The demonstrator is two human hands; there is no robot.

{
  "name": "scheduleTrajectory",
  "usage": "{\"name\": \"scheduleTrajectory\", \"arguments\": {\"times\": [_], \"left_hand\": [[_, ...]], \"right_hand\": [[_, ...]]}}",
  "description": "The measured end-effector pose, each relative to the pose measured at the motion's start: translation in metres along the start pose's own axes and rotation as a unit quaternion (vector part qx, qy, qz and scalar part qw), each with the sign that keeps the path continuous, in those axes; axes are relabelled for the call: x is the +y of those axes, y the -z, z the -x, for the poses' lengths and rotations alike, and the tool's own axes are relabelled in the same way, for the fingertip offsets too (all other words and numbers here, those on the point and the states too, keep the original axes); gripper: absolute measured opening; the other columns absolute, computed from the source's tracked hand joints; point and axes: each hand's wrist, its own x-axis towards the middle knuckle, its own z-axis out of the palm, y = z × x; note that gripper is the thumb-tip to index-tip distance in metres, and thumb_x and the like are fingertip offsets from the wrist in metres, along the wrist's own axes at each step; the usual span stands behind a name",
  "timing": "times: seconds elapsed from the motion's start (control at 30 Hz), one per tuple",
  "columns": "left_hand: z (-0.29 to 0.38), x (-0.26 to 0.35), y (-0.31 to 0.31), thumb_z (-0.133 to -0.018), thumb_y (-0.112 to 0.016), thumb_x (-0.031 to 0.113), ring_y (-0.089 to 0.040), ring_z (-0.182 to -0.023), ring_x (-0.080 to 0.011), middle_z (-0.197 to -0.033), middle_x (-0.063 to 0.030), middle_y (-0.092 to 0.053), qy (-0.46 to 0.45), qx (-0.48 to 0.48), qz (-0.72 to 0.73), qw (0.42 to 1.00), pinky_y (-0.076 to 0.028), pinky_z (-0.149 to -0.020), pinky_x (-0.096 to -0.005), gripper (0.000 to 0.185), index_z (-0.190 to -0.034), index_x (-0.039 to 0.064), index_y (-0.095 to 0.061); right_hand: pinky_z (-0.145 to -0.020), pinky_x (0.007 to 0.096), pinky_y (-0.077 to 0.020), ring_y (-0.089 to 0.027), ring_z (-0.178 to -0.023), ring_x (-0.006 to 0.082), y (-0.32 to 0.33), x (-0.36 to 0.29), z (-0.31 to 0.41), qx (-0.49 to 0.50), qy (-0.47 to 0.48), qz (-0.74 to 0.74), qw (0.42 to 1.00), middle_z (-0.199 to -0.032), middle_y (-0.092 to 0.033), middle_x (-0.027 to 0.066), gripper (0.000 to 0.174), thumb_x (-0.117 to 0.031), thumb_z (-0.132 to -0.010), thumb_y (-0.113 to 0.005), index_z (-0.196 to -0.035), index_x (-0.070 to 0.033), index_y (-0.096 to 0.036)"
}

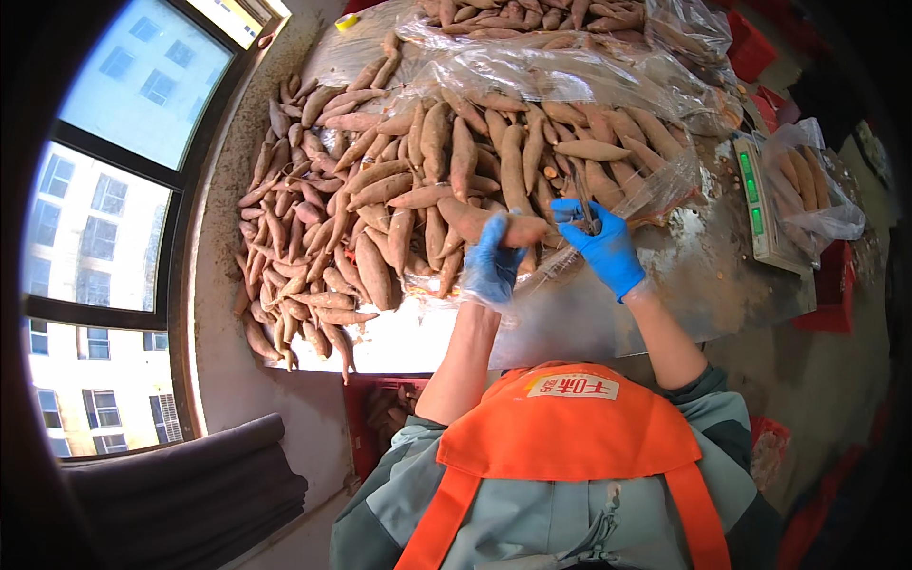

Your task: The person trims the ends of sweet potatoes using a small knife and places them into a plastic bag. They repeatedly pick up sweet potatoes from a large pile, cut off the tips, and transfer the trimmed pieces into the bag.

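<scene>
My left hand (493, 260), in a blue glove, grips a large sweet potato (463, 216) from below. The root lies nearly level, with its right end towards my other hand. My right hand (605, 246), gloved too, is closed around a slim dark metal hand tool (586, 203), which looks like shears; its tips point away from me and the fingers hide its grip. A heap of sweet potatoes (431, 142) lies just beyond both hands, partly on clear plastic sheeting (545, 75).
A metal table (556, 320) carries the heap. At the right stands a digital scale (757, 199) beside a plastic bag of sweet potatoes (805, 178). Red crates (830, 292) stand beyond the table's right end. A wall with a window (114, 214) borders the left. Yellow tape (346, 22) lies at the back.
</scene>
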Motion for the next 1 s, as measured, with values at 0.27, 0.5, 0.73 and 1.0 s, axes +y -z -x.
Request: {"name": "scheduleTrajectory", "arguments": {"times": [0.27,0.5,0.73,1.0], "left_hand": [[0.009,-0.037,-0.054,-0.097,-0.047,0.051,-0.061,-0.091,-0.0168,-0.121,-0.0125,-0.062,0.049,-0.148,-0.160,0.975,-0.050,-0.083,-0.0298,0.057,-0.129,0.004,-0.055],[-0.008,-0.054,-0.065,-0.092,-0.061,0.025,-0.048,-0.061,-0.0055,-0.079,-0.0005,-0.064,0.051,-0.125,-0.384,0.914,-0.039,-0.054,-0.0192,0.026,-0.106,0.005,-0.070],[-0.009,-0.118,-0.095,-0.080,-0.077,0.034,-0.041,-0.056,-0.0061,-0.070,0.0052,-0.056,0.132,-0.193,-0.430,0.872,-0.032,-0.052,-0.0203,0.029,-0.091,0.008,-0.071],[-0.039,-0.136,-0.074,-0.080,-0.076,0.027,-0.047,-0.057,-0.0108,-0.065,0.0012,-0.056,0.077,-0.273,-0.495,0.821,-0.039,-0.054,-0.0265,0.025,-0.073,0.004,-0.067]], "right_hand": [[-0.060,0.0236,-0.0477,-0.057,-0.070,0.0081,0.078,0.051,0.020,0.019,-0.114,-0.242,0.963,-0.133,-0.056,0.0131,0.058,-0.016,-0.087,-0.068,-0.138,-0.002,-0.046],[-0.043,0.0205,-0.0344,-0.035,-0.043,0.0033,0.132,0.075,0.049,0.019,-0.013,-0.612,0.791,-0.145,-0.044,0.0151,0.064,-0.037,-0.098,-0.047,-0.148,-0.003,-0.027],[-0.048,0.0200,-0.0312,-0.033,-0.046,0.0024,0.132,0.068,0.048,0.129,-0.050,-0.536,0.833,-0.111,-0.058,0.0063,0.050,-0.036,-0.099,-0.049,-0.137,-0.004,-0.044],[-0.050,0.0219,-0.0278,-0.032,-0.051,0.0030,0.133,0.085,0.051,0.161,-0.108,-0.495,0.847,-0.056,-0.033,-0.0083,0.036,-0.040,-0.098,-0.050,-0.109,-0.008,-0.060]]}}
